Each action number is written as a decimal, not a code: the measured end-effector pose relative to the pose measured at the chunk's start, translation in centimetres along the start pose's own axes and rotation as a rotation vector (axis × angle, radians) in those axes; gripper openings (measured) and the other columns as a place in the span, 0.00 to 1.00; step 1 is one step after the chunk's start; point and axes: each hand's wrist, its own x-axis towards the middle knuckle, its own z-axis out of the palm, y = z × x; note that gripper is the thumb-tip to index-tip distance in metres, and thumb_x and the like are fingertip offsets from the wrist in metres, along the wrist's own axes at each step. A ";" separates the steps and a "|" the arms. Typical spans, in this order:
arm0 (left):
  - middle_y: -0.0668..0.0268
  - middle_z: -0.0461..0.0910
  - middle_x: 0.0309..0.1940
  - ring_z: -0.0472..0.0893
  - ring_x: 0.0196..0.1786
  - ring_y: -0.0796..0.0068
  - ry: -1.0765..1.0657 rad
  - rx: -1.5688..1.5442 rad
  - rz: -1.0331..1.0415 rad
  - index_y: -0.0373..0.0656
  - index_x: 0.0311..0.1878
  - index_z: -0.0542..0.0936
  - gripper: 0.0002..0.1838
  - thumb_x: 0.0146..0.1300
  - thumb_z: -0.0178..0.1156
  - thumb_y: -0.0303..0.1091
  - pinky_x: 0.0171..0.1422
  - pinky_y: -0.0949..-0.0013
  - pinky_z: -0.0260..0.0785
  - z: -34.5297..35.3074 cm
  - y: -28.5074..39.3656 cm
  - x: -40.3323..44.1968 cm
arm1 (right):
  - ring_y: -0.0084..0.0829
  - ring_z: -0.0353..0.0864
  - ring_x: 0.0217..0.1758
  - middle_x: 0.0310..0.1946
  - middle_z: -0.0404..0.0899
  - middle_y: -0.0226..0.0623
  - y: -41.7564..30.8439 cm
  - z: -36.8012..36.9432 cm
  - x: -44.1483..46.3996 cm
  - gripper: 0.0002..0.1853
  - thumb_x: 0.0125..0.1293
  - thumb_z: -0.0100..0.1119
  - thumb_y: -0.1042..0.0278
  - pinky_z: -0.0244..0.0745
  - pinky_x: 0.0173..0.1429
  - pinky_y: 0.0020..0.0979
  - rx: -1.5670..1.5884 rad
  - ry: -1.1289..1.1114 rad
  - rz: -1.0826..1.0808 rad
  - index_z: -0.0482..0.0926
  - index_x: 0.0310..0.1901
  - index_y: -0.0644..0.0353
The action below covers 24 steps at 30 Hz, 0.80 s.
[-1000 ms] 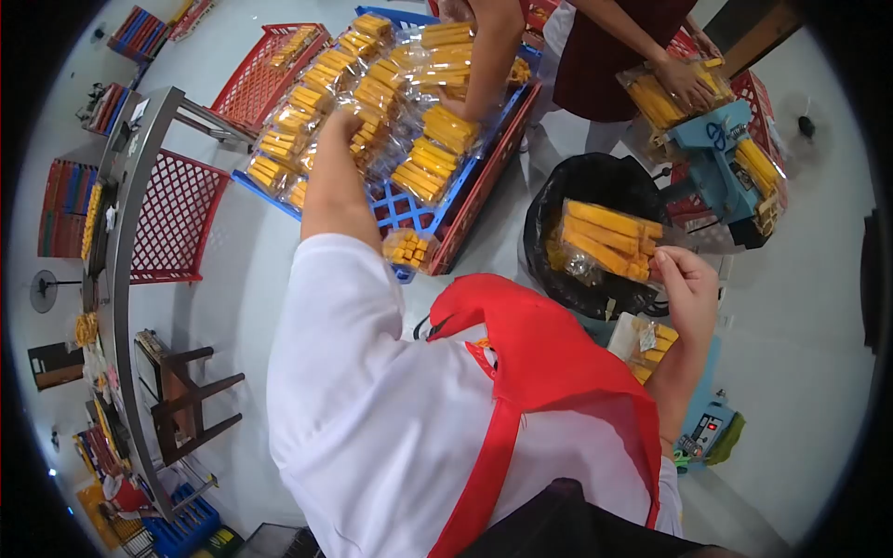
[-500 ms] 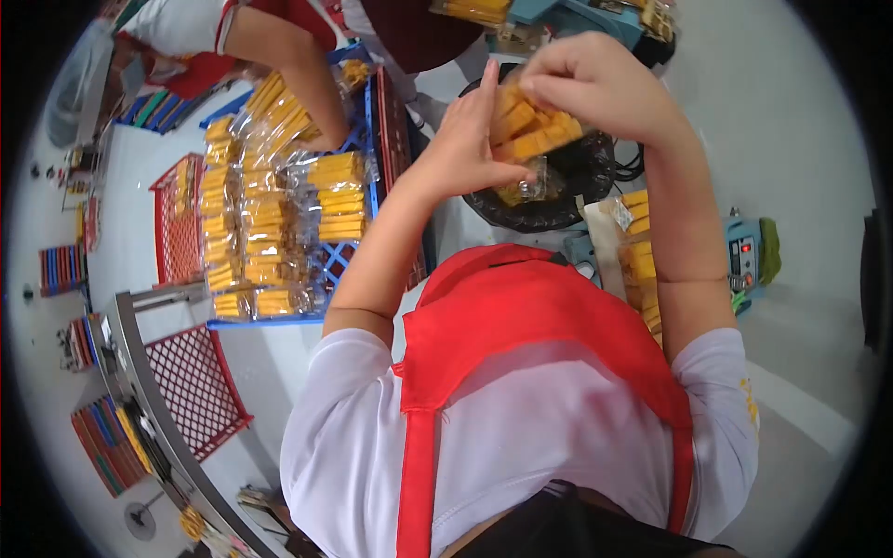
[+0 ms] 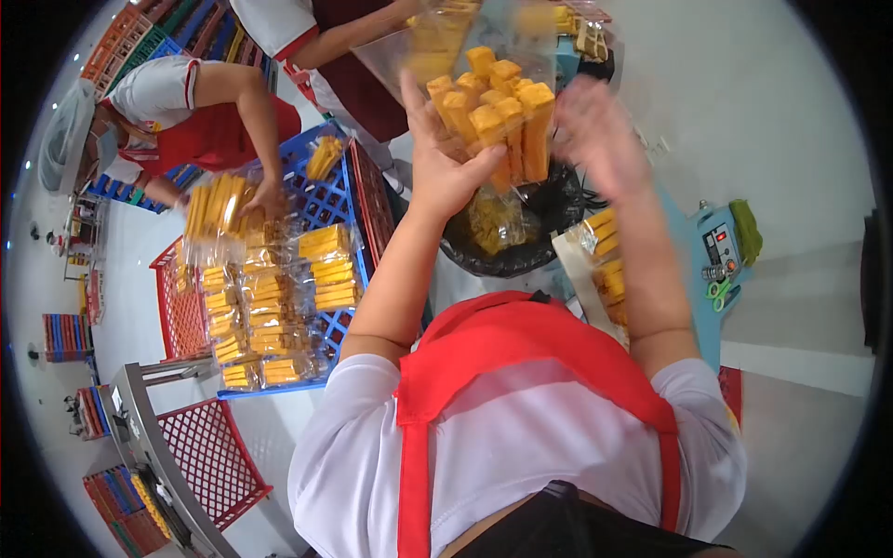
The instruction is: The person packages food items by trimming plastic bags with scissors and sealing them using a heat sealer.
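Observation:
A clear plastic bag of thick yellow sticks (image 3: 502, 116) is held up in front of me, the sticks' square ends facing me. My left hand (image 3: 446, 167) grips it from the left, thumb across the near side. Just right of the bag is my right hand (image 3: 603, 139), smeared by motion; I cannot tell whether its fingers touch the plastic. Below the bag, a black-lined bin (image 3: 507, 265) holds crumpled clear plastic with yellow bits. Near my right forearm, more yellow sticks (image 3: 609, 277) lie in a pale box (image 3: 581, 279).
At left, a blue crate (image 3: 337, 337) carries rows of bagged sticks (image 3: 270, 312); a co-worker's hand (image 3: 268, 197) is on a bag there. Another co-worker's arm (image 3: 358, 42) reaches in at the top. A blue machine with a control panel (image 3: 718, 244) and green scissors (image 3: 718, 294) stands right.
The bag has turned more upright, showing the sticks' ends. My right hand has come away from its top to the right side. The co-worker at left has lifted a bag over the crate.

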 end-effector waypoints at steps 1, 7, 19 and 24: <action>0.58 0.57 0.58 0.62 0.59 0.63 -0.006 -0.123 -0.022 0.50 0.65 0.30 0.56 0.41 0.61 0.23 0.59 0.64 0.58 0.2 0.2 0.1 | 0.33 0.75 0.41 0.42 0.74 0.37 2.5 -1.8 -0.5 0.23 0.60 0.46 0.47 0.72 0.39 0.38 0.259 -0.028 0.353 0.68 0.50 0.55; 0.58 0.53 0.61 0.60 0.60 0.64 -0.174 -0.263 -0.111 0.49 0.65 0.28 0.56 0.44 0.60 0.21 0.61 0.63 0.56 0.7 -0.7 -0.7 | 0.33 0.72 0.48 0.49 0.69 0.38 4.0 -0.2 -2.8 0.22 0.63 0.44 0.55 0.69 0.45 0.39 0.284 -0.157 0.325 0.62 0.56 0.54; 0.67 0.62 0.58 0.61 0.60 0.68 -0.107 -0.701 -0.228 0.48 0.63 0.54 0.35 0.53 0.60 0.36 0.63 0.60 0.53 -0.5 -1.0 0.4 | 0.33 0.65 0.54 0.54 0.62 0.41 2.6 2.6 -5.1 0.32 0.57 0.54 0.57 0.63 0.54 0.38 -0.209 -0.030 0.058 0.53 0.61 0.54; 0.67 0.58 0.60 0.58 0.62 0.69 -0.151 -0.639 -0.514 0.51 0.65 0.50 0.35 0.56 0.57 0.36 0.65 0.62 0.49 -0.2 -0.9 1.4 | 0.39 0.49 0.67 0.65 0.46 0.44 3.4 0.5 -4.3 0.42 0.52 0.59 0.52 0.44 0.66 0.40 -1.181 0.068 -0.403 0.45 0.64 0.52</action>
